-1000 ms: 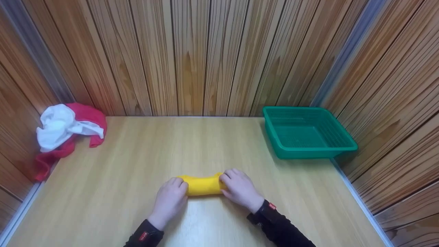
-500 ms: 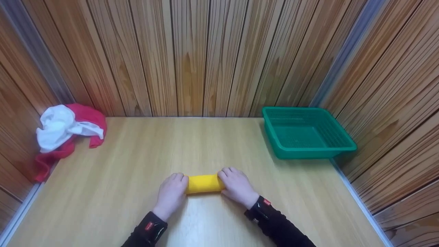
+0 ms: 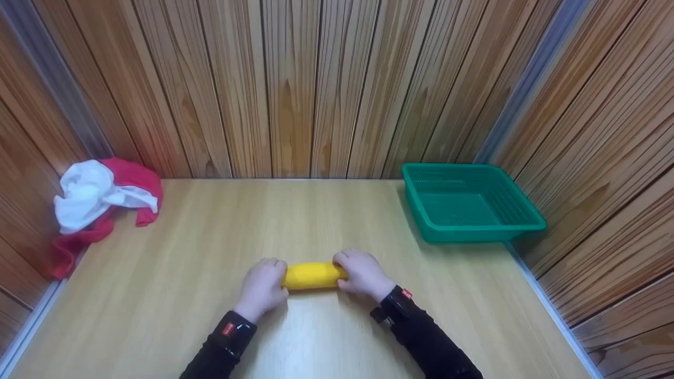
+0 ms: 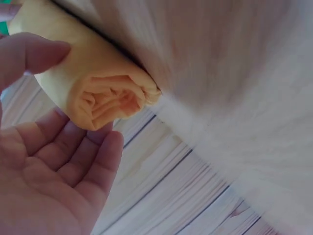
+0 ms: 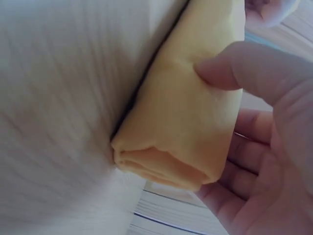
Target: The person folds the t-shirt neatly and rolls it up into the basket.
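A yellow cloth [image 3: 313, 276], rolled into a short thick cylinder, lies crosswise near the front middle of the table. My left hand [image 3: 264, 285] grips its left end and my right hand [image 3: 362, 274] its right end. In the left wrist view the rolled cloth [image 4: 105, 95] shows its spiral of folded layers, with the thumb [image 4: 46, 51] on its side and the fingers curled at the far side. The right wrist view has the thumb [image 5: 220, 68] pressing a small dent into the roll [image 5: 181, 117], and the other fingers go behind it.
At the back right stands a green plastic basket [image 3: 487, 229] with perforated sides. A white cloth [image 3: 87, 195] lies crumpled over a red cloth [image 3: 138, 176] in the back left corner. Wood-panelled walls [image 3: 295, 89] enclose the table [image 3: 253, 221] at the back and sides.
Both hands and the yellow roll have shifted slightly away from the body, toward the back. The ends of the roll, loose a second ago, look tighter. The basket and other cloths stay put.
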`<state>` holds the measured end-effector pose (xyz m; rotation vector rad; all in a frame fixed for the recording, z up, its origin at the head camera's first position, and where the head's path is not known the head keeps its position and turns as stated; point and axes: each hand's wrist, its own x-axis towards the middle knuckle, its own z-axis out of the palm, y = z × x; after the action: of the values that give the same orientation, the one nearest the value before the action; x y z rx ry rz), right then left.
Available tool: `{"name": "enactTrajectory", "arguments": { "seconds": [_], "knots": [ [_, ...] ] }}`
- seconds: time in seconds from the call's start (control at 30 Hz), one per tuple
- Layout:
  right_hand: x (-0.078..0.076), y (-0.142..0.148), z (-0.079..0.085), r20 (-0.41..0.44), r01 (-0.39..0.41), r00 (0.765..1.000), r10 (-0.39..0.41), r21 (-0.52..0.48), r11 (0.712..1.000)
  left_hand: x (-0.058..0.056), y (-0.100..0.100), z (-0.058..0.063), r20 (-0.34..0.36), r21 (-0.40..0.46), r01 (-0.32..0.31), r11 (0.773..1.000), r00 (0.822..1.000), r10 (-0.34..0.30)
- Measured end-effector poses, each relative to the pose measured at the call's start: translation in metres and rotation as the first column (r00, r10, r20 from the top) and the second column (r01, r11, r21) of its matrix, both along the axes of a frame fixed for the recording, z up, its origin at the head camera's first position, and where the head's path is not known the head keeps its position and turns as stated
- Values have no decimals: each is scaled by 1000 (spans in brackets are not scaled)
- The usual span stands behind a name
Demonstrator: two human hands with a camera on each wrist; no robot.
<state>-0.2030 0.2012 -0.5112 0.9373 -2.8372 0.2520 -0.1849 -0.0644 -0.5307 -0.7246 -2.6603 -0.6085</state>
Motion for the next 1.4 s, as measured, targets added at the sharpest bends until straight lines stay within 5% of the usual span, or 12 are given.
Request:
{"name": "enactTrajectory", "arguments": {
  "seconds": [0.23,0.5,1.4],
  "knots": [
    [-13,4,4,107,-1,994,8,-62,998,-14,-7,7,214,99,-3,995,977,-18],
    [-23,6,2,164,20,986,-6,-83,996,-27,-6,11,320,121,-28,992,947,-12],
    [-13,-11,0,104,-4,995,7,-21,1000,-29,-5,15,320,71,-30,997,948,6]
  ]
}}
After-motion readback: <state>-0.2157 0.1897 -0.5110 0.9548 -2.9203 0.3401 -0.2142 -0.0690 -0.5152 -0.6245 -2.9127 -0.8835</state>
